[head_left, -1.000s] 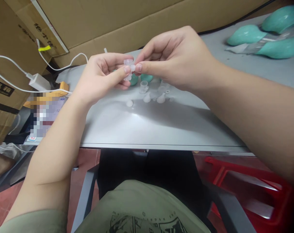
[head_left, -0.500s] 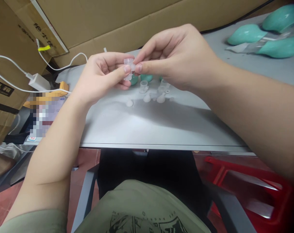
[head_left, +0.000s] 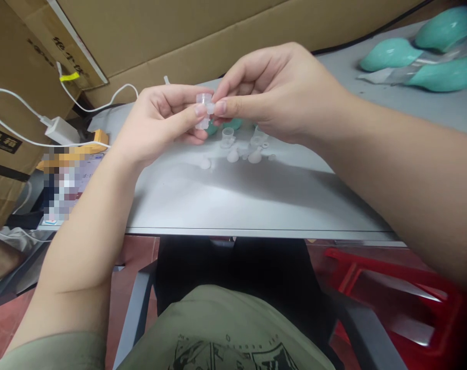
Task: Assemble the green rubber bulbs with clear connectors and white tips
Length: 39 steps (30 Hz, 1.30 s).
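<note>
My left hand (head_left: 154, 118) holds a small translucent plastic fitting (head_left: 203, 98) upright between thumb and fingers, above the table. From the other side, my right hand (head_left: 274, 92) pinches a small whitish piece (head_left: 210, 108) against the fitting's side. The fingertips cover most of that piece, and whether it is joined to the fitting I cannot tell. Behind and below the hands lie a clear cup-shaped part (head_left: 228, 134), another clear part (head_left: 259, 134) and several small white pieces, among them rounded ones (head_left: 255, 155) with a narrow tip.
Teal bulb-shaped objects (head_left: 391, 54) with clear ends lie at the table's back right. On the left are a white charger (head_left: 63, 131), its cable, a yellow-orange strip (head_left: 100, 140) and a blurred screen. Cardboard (head_left: 172, 41) stands behind the grey table (head_left: 233, 210). A red stool (head_left: 357, 267) is below right.
My hands hold nearly the same pose around the fitting. The right hand has dipped very slightly, and the small piece at the fitting's side shows a little differently.
</note>
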Available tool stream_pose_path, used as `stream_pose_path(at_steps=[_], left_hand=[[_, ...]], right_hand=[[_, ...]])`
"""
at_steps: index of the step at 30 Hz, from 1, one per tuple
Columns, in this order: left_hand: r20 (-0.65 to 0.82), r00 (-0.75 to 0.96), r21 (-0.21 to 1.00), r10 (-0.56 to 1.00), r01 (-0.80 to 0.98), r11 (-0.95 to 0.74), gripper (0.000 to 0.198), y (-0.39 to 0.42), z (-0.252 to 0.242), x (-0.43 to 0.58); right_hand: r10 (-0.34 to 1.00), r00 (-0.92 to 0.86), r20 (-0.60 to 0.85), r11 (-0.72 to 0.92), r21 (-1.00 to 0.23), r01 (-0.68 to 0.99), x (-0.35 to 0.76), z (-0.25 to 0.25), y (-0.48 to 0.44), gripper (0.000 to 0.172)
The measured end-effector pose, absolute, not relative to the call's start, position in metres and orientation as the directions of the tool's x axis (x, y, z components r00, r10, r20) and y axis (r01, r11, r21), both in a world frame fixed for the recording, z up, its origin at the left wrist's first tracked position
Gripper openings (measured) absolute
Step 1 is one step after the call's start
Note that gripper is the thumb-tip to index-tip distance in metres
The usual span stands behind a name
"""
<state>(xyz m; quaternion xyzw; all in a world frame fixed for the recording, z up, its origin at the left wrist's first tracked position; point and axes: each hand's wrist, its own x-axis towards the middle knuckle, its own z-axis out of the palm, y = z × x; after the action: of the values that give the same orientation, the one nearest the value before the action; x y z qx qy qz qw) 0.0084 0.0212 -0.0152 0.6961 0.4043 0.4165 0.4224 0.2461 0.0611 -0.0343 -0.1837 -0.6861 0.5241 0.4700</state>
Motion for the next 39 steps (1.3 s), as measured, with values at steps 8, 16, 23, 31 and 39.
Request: stream_pose_path(at_steps=[8,16,23,31,39], left_hand=[[0.23,0.323,0.929,0.918,0.209,-0.306,0.003,0.021,-0.0143,0.0091],[0.159,0.325,0.961,0.932,0.167,-0.222,0.011,0.0227,-0.0123,0.0109],[0.206,0.335,0.956,0.919,0.132,-0.262,0.011,0.0218,-0.0136,0.0094],[0.176,0.32,0.962,0.931,0.146,-0.232,0.006,0.0252,-0.0144,0.0076],[0.159,0.296,0.967,0.942,0.147,-0.209,0.013,0.0259,-0.0145,0.0075]], right_hand=[[0.709,-0.439,0.551,0.515,-0.831,-0.211,0.2484,-0.0362,0.0579,0.038],[0.684,-0.403,0.608,0.608,-0.781,-0.145,0.2503,-0.0319,0.054,0.028],[0.719,-0.45,0.529,0.525,-0.838,-0.146,0.2512,-0.0331,0.0597,0.045],[0.701,-0.479,0.527,0.515,-0.84,-0.17,0.2497,-0.0312,0.0583,0.037],[0.699,-0.477,0.533,0.502,-0.84,-0.205,0.2493,-0.032,0.0586,0.034]])
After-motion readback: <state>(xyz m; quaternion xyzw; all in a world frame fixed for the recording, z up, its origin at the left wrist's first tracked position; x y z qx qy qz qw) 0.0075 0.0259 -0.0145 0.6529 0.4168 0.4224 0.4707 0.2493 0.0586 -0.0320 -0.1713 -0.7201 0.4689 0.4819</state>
